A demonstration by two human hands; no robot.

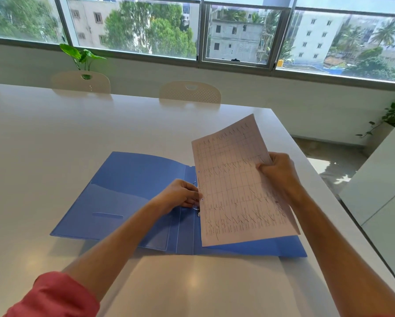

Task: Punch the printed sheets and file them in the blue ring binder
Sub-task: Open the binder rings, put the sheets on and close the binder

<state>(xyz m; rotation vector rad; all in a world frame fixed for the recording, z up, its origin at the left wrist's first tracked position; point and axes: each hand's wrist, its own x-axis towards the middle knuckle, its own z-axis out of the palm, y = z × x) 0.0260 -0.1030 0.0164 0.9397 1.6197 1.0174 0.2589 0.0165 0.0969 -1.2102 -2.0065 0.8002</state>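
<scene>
White table [54, 138] bears open blue ring binder [132, 186]; both hands hold printed sheets [235, 186].

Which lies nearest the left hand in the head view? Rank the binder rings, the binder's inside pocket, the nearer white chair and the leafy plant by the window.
From the left hand:
1. Binder rings, at its fingertips, on the spine.
2. Inside pocket, on the open left cover.
3. Nearer white chair, across the table.
4. Leafy plant, far left by the window.

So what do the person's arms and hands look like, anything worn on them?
Both hands are bare: no gloves, rings or watch show on the left hand or the right hand. The left arm has a coral-red sleeve pushed up past the elbow; the right forearm is uncovered.
</scene>
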